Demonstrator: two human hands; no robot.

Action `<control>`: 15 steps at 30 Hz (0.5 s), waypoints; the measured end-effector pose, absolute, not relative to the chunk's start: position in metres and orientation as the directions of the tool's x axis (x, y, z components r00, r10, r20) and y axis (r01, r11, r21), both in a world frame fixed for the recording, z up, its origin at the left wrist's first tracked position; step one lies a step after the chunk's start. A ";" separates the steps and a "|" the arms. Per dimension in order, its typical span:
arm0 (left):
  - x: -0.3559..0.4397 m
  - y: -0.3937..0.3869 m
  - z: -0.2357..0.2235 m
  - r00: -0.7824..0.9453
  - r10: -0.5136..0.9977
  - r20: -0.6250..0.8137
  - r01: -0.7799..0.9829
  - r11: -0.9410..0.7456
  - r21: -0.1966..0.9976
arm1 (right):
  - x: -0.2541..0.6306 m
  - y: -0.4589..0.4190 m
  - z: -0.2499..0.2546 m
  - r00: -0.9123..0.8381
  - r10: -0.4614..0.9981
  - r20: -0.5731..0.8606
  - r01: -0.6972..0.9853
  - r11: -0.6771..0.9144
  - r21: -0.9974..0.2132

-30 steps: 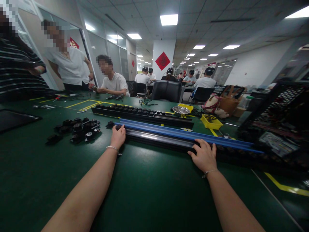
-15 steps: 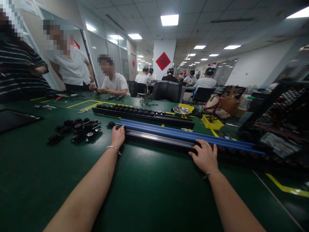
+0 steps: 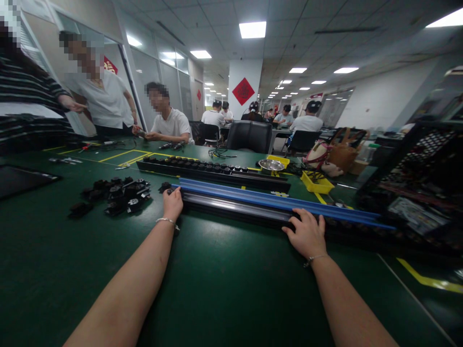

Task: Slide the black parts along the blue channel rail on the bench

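A long black rail (image 3: pixel 231 206) with a shiny grey inner face lies across the table before me. At its left end my left hand (image 3: pixel 172 203) is closed, thumb and fingers pinching a small black part (image 3: pixel 169 192); its exact kind is hard to make out. Towards the other end, my right hand (image 3: pixel 306 234) grips the rail with curved, spread fingers. Just behind lies a long blue rail (image 3: pixel 253 193), parallel to the black one. Another small black piece (image 3: pixel 164 186) sits beyond my left fingertips.
A pile of black parts (image 3: pixel 115 193) lies to the left. Farther back stand a black rail filled with parts (image 3: pixel 202 168), a metal bowl (image 3: pixel 271 165) and a yellow bin (image 3: pixel 317 182). A dark rack (image 3: pixel 408 183) rises at right. Several people are around the table and beyond.
My left hand has shifted slightly left with the small black part, while my right hand stays on the rail. At far left, a person in stripes has reached an arm out to the right.
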State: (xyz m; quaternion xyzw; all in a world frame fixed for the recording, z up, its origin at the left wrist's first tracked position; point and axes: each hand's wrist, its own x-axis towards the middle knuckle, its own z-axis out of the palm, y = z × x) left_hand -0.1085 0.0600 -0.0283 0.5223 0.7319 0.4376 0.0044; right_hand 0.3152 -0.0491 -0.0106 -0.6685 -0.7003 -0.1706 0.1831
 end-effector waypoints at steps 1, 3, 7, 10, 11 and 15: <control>-0.110 0.060 -0.028 -0.473 0.763 0.440 0.752 0.089 0.653 | 0.315 -0.049 -0.010 -0.037 0.875 0.482 0.999 0.046 -0.006; -0.112 0.060 -0.026 -0.509 0.755 0.413 0.731 0.126 0.671 | 0.315 -0.049 -0.010 -0.039 0.876 0.481 0.999 0.046 -0.002; -0.113 0.054 -0.019 -0.531 0.740 0.413 0.722 0.141 0.677 | 0.315 -0.050 -0.010 -0.044 0.872 0.487 0.999 0.043 0.013; -0.122 0.043 -0.011 -0.604 0.670 0.430 0.716 0.221 0.662 | 0.315 -0.049 -0.011 -0.050 0.871 0.489 0.999 0.045 0.021; -0.127 0.038 -0.009 -0.644 0.625 0.441 0.707 0.267 0.654 | 0.315 -0.049 -0.011 -0.052 0.871 0.489 0.999 0.048 0.021; -0.156 0.020 -0.006 -0.646 0.523 0.557 0.759 0.364 0.540 | 0.316 -0.048 -0.012 -0.048 0.866 0.498 0.998 0.057 -0.004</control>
